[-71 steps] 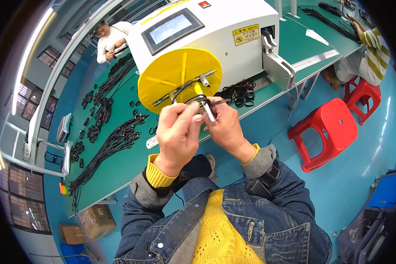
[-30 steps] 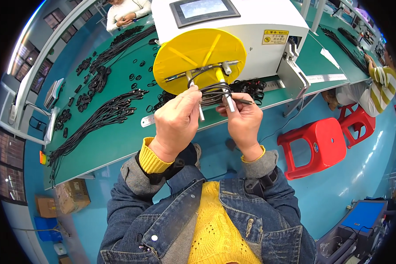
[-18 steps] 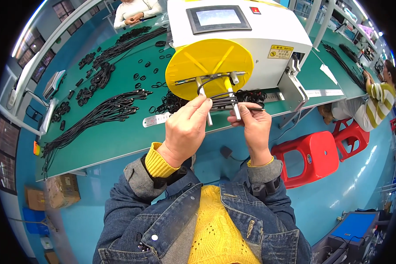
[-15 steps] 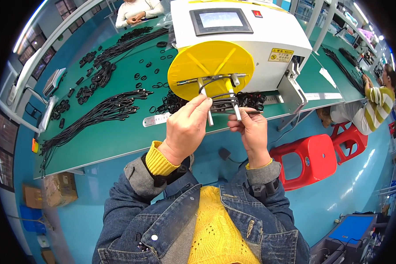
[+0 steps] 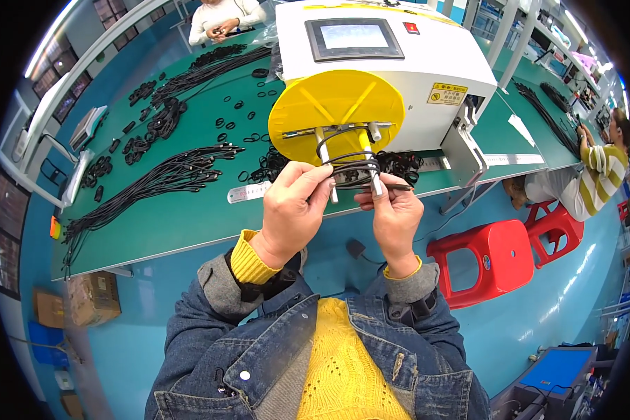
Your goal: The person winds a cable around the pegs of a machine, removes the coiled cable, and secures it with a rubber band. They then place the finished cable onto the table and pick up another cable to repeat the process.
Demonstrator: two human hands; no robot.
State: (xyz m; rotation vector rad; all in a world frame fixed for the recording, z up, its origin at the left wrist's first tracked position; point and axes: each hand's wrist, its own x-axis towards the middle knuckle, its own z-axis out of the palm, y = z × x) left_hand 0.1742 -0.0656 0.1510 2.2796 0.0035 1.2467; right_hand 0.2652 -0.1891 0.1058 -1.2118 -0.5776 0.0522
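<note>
A black cable (image 5: 350, 168) is wound in several loops around the two metal posts that stick out of a yellow disc (image 5: 294, 105). My left hand (image 5: 295, 204) is closed in a pinch on the coil beside the left post. At the right post (image 5: 367, 150), my right hand (image 5: 393, 218) has its thumb up against the post's tip and its fingers curled behind the loops. A short cable end (image 5: 400, 187) pokes out to the right above that hand. The undersides of the loops are partly hidden by my fingers.
A white machine (image 5: 427, 77) with a screen (image 5: 350, 36) carries the disc. Cable bundles (image 5: 154, 178) and small black rings (image 5: 224, 124) lie on the green table (image 5: 168, 234). Red stools (image 5: 493, 259) stand at the right. One person sits across the table, another at far right.
Both hands have come slightly lower. My left fingers have slid down from the left post's side to the loops, and my right hand has closed in around the coil at the right post.
</note>
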